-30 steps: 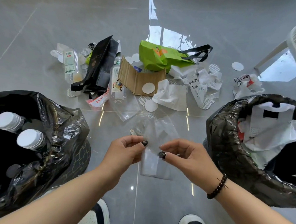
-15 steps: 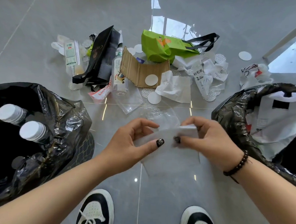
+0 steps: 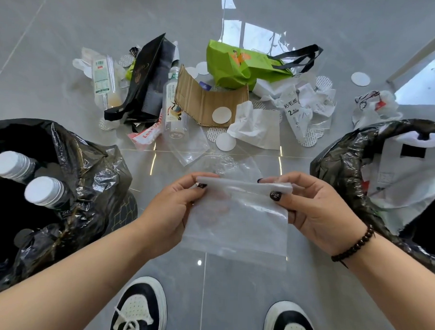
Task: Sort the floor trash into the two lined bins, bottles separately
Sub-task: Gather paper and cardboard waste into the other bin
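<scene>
A clear plastic bag [image 3: 236,216] hangs in the air between the two bins, above the floor [image 3: 230,291], stretched by its top edge. The left hand [image 3: 176,208] pinches its left corner, thumb over curled fingers; the right hand [image 3: 307,207] pinches the right corner likewise. Left bin [image 3: 89,178] holds white-capped bottles [image 3: 43,191]; right bin [image 3: 342,176] holds white bags.

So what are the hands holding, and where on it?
A clear plastic bag, pinched along its folded top edge: left hand at the left corner, right hand at the right.
</scene>
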`<state>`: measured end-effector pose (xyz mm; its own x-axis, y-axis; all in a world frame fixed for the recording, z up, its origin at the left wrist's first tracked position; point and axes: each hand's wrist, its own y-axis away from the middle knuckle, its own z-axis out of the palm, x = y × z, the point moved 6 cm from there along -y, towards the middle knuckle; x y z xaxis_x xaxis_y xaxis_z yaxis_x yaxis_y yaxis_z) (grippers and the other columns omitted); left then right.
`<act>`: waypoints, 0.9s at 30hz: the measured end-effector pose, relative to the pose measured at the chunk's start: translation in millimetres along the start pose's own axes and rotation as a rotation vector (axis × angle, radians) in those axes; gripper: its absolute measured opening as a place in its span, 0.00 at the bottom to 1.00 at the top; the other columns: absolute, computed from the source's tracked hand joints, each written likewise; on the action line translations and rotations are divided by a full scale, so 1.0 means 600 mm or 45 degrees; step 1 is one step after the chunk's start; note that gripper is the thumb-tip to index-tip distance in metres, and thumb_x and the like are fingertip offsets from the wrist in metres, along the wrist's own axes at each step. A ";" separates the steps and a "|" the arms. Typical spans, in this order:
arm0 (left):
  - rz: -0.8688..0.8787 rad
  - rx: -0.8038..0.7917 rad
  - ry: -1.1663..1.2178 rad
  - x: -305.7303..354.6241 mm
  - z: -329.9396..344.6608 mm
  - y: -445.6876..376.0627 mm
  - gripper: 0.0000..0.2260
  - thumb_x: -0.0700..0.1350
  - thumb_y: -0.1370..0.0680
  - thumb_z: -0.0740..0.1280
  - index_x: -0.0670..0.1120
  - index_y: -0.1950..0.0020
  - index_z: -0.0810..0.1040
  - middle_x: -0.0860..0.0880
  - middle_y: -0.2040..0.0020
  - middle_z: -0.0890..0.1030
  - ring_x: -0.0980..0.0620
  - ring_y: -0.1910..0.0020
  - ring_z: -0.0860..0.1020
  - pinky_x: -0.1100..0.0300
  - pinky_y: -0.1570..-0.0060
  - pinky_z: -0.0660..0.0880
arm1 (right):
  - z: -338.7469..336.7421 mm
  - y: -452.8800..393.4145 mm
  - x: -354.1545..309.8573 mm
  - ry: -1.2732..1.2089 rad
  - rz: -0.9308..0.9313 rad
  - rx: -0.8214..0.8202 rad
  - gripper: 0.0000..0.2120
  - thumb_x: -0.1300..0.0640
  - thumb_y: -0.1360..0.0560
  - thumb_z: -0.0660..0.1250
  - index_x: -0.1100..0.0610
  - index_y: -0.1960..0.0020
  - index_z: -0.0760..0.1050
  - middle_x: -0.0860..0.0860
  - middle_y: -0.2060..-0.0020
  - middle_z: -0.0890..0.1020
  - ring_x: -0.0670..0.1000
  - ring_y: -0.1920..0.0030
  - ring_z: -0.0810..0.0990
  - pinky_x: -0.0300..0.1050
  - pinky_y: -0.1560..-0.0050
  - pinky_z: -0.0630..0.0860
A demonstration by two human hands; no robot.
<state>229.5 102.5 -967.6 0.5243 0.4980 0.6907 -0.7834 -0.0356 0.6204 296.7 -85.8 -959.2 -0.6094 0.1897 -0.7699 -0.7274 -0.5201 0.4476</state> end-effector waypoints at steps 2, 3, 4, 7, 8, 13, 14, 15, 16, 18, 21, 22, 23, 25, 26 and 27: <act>-0.074 -0.004 0.066 -0.005 -0.006 -0.005 0.15 0.34 0.20 0.54 0.43 0.53 0.79 0.40 0.56 0.84 0.44 0.62 0.84 0.55 0.64 0.81 | 0.001 0.001 -0.008 0.057 -0.043 -0.011 0.05 0.65 0.41 0.73 0.59 0.66 0.82 0.57 0.52 0.84 0.50 0.58 0.84 0.40 0.64 0.80; -0.107 -0.026 0.069 -0.008 -0.008 -0.005 0.14 0.36 0.20 0.54 0.43 0.53 0.79 0.40 0.55 0.84 0.42 0.61 0.84 0.55 0.63 0.80 | 0.000 0.002 -0.012 0.165 -0.069 -0.004 0.06 0.69 0.39 0.72 0.59 0.67 0.81 0.57 0.50 0.84 0.50 0.58 0.84 0.39 0.64 0.80; -0.145 -0.059 0.075 -0.009 -0.009 -0.006 0.12 0.39 0.21 0.54 0.43 0.51 0.78 0.39 0.53 0.84 0.40 0.60 0.84 0.55 0.63 0.79 | -0.003 0.004 -0.018 0.337 -0.114 0.026 0.12 0.76 0.36 0.69 0.60 0.67 0.81 0.57 0.49 0.83 0.49 0.59 0.84 0.39 0.64 0.79; -0.286 -0.148 0.073 -0.018 -0.009 -0.005 0.18 0.51 0.26 0.61 0.42 0.41 0.75 0.39 0.50 0.83 0.38 0.55 0.83 0.52 0.62 0.81 | 0.001 0.012 -0.034 0.824 -0.328 0.046 0.19 0.78 0.31 0.62 0.58 0.66 0.83 0.52 0.48 0.82 0.56 0.61 0.81 0.34 0.64 0.76; -0.339 -0.169 0.019 -0.025 -0.008 -0.002 0.19 0.52 0.27 0.64 0.43 0.40 0.74 0.39 0.49 0.83 0.39 0.54 0.83 0.52 0.62 0.81 | 0.004 0.013 -0.036 0.944 -0.394 0.042 0.18 0.73 0.31 0.63 0.55 0.66 0.83 0.48 0.48 0.82 0.60 0.61 0.79 0.34 0.66 0.73; -0.318 -0.061 -0.152 -0.047 -0.016 0.000 0.26 0.36 0.34 0.74 0.41 0.38 0.73 0.39 0.46 0.82 0.45 0.59 0.84 0.56 0.64 0.82 | 0.013 0.015 -0.023 0.936 -0.368 0.022 0.15 0.65 0.38 0.61 0.51 0.67 0.84 0.43 0.47 0.82 0.53 0.50 0.81 0.42 0.62 0.75; -0.265 -0.032 -0.124 -0.044 -0.021 -0.002 0.25 0.35 0.36 0.73 0.40 0.40 0.74 0.39 0.48 0.83 0.47 0.60 0.84 0.56 0.63 0.82 | 0.009 0.015 -0.016 0.766 -0.288 -0.003 0.15 0.66 0.39 0.60 0.54 0.67 0.84 0.46 0.47 0.83 0.50 0.48 0.81 0.42 0.60 0.77; -0.212 -0.016 -0.110 -0.039 -0.024 -0.004 0.23 0.35 0.37 0.73 0.40 0.43 0.76 0.41 0.50 0.83 0.48 0.61 0.84 0.56 0.60 0.82 | 0.008 0.015 -0.007 0.539 -0.181 -0.046 0.14 0.67 0.41 0.61 0.57 0.65 0.84 0.49 0.47 0.83 0.49 0.47 0.81 0.43 0.60 0.79; -0.167 -0.007 -0.113 -0.033 -0.027 -0.006 0.20 0.35 0.37 0.73 0.40 0.46 0.77 0.42 0.52 0.84 0.48 0.60 0.84 0.56 0.58 0.81 | 0.009 0.015 0.003 0.319 -0.063 -0.095 0.13 0.67 0.41 0.63 0.61 0.62 0.84 0.52 0.47 0.83 0.51 0.48 0.82 0.46 0.61 0.80; -0.098 -0.011 -0.123 -0.024 -0.028 -0.008 0.17 0.35 0.37 0.73 0.40 0.49 0.78 0.41 0.53 0.84 0.48 0.58 0.84 0.54 0.52 0.80 | 0.011 0.016 0.021 0.154 0.096 -0.106 0.19 0.67 0.40 0.72 0.62 0.50 0.82 0.56 0.50 0.83 0.59 0.53 0.83 0.50 0.64 0.81; -0.048 -0.032 -0.073 -0.014 -0.019 -0.008 0.14 0.32 0.34 0.72 0.40 0.51 0.78 0.39 0.51 0.83 0.46 0.55 0.84 0.55 0.53 0.82 | 0.011 0.020 0.032 0.403 0.114 0.067 0.17 0.64 0.32 0.71 0.58 0.43 0.77 0.53 0.52 0.84 0.60 0.59 0.85 0.50 0.66 0.81; -0.043 -0.033 -0.029 -0.012 -0.016 -0.007 0.11 0.31 0.32 0.70 0.40 0.52 0.77 0.39 0.52 0.83 0.45 0.55 0.84 0.56 0.55 0.82 | 0.015 0.021 0.031 0.463 0.091 0.103 0.14 0.65 0.30 0.70 0.57 0.45 0.78 0.52 0.54 0.85 0.56 0.60 0.85 0.51 0.65 0.81; -0.052 -0.036 0.007 -0.013 -0.012 -0.005 0.10 0.29 0.30 0.68 0.41 0.54 0.76 0.39 0.54 0.83 0.44 0.56 0.84 0.56 0.57 0.82 | 0.015 0.022 0.031 0.482 0.068 0.128 0.12 0.64 0.30 0.69 0.57 0.47 0.80 0.51 0.55 0.86 0.54 0.62 0.84 0.52 0.64 0.81; -0.087 -0.054 -0.026 -0.016 -0.008 -0.004 0.11 0.27 0.25 0.61 0.42 0.56 0.75 0.42 0.55 0.83 0.44 0.58 0.84 0.56 0.60 0.81 | 0.015 0.023 0.028 0.461 0.015 0.144 0.09 0.63 0.31 0.70 0.55 0.52 0.83 0.50 0.58 0.85 0.50 0.64 0.82 0.47 0.68 0.81; -0.101 -0.072 -0.067 -0.020 -0.007 -0.004 0.12 0.27 0.24 0.59 0.43 0.57 0.75 0.44 0.52 0.83 0.44 0.57 0.84 0.56 0.60 0.81 | 0.014 0.024 0.025 0.424 0.005 0.134 0.09 0.65 0.31 0.70 0.55 0.54 0.83 0.51 0.58 0.85 0.50 0.64 0.81 0.44 0.69 0.80; -0.101 -0.079 -0.099 -0.023 -0.007 -0.005 0.14 0.27 0.23 0.58 0.43 0.59 0.75 0.44 0.49 0.84 0.46 0.57 0.84 0.57 0.60 0.81 | 0.012 0.024 0.024 0.364 0.009 0.121 0.11 0.68 0.30 0.69 0.55 0.55 0.83 0.53 0.57 0.84 0.50 0.63 0.81 0.43 0.69 0.79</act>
<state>223.3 99.3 -980.8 0.6082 0.4282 0.6684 -0.7561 0.0561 0.6520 275.2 -84.2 -960.8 -0.5109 -0.0633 -0.8573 -0.7578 -0.4376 0.4839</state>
